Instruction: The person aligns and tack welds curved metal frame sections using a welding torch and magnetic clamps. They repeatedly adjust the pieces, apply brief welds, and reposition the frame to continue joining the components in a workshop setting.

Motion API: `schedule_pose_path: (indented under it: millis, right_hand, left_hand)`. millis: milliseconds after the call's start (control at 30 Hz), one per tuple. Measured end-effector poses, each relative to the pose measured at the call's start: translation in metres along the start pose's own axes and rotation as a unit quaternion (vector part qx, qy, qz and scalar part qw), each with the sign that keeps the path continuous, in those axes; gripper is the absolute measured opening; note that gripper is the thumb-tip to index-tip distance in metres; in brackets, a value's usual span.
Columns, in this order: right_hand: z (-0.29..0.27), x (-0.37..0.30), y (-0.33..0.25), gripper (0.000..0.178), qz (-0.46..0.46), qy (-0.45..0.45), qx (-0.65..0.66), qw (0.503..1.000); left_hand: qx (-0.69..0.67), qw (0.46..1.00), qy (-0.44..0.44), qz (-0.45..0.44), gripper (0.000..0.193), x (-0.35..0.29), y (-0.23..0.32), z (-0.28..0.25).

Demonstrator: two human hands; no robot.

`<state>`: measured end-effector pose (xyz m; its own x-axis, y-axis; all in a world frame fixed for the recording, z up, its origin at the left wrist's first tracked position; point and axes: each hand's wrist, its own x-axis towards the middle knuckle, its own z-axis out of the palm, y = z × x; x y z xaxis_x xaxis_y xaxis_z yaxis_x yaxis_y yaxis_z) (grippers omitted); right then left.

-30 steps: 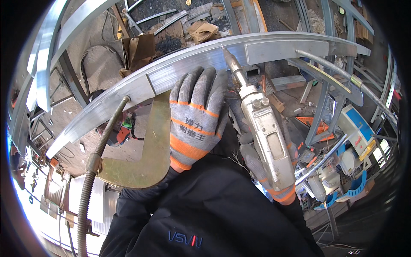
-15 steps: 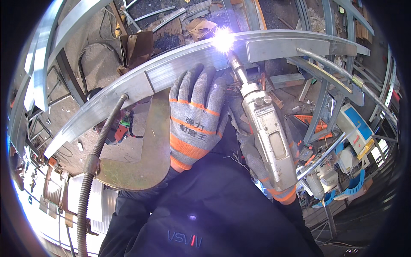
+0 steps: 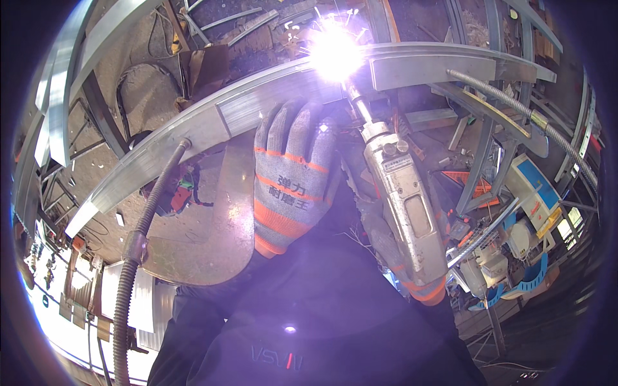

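Observation:
A long curved metal beam (image 3: 257, 96) spans the view ahead of me. In my right hand (image 3: 383, 244), in a grey and orange work glove, is a silvery handheld welding gun (image 3: 412, 199); the gun's body hides most of the fingers. Its nozzle (image 3: 357, 103) points at the beam, where a white-violet glare with sparks (image 3: 336, 55) hides the contact spot. My left hand (image 3: 290, 167), gloved alike, has its fingers stretched out side by side, tips at the beam's near edge. Beside it stands a flat C-clamp (image 3: 232, 206), its threaded screw (image 3: 158, 199) reaching the beam.
A second threaded clamp screw (image 3: 496, 93) bears on a flat plate (image 3: 431, 72) at the beam's right. More curved metal sections (image 3: 61, 96) rise at the left. Scrap and a brown carton (image 3: 205, 71) lie on the floor beyond. At right is a blue and white machine (image 3: 537, 186).
The glare at the nozzle has grown larger and throws more sparks, tinting the view violet. Both hands and the welding gun stay nearly where they were.

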<state>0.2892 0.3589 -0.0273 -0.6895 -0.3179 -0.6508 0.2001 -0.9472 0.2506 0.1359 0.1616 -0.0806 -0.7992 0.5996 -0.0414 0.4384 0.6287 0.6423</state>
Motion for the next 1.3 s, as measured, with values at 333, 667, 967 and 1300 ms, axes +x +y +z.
schedule_pose_path:
  millis: [333, 667, 967, 1300]
  right_hand:
    - [0.008, 0.021, -0.017, 0.090, 0.089, -0.071, 0.033, 0.993]
    - [0.001, 0.018, -0.011, 0.088, 0.071, -0.131, 0.079, 0.986]
    - [0.004, 0.018, -0.011, 0.087, 0.072, -0.138, 0.085, 0.984]
    - [0.007, 0.013, -0.011, 0.086, 0.071, -0.139, 0.093, 0.983]
  left_hand:
    - [0.006, 1.000, 0.001, 0.007, 0.061, -0.002, 0.001, 0.001]
    - [0.010, 1.000, 0.002, 0.008, 0.057, -0.002, -0.002, 0.010]
    - [0.022, 1.000, 0.003, -0.003, 0.055, -0.003, -0.001, 0.013]
    - [0.035, 0.999, 0.003, 0.011, 0.057, -0.005, -0.001, 0.011]
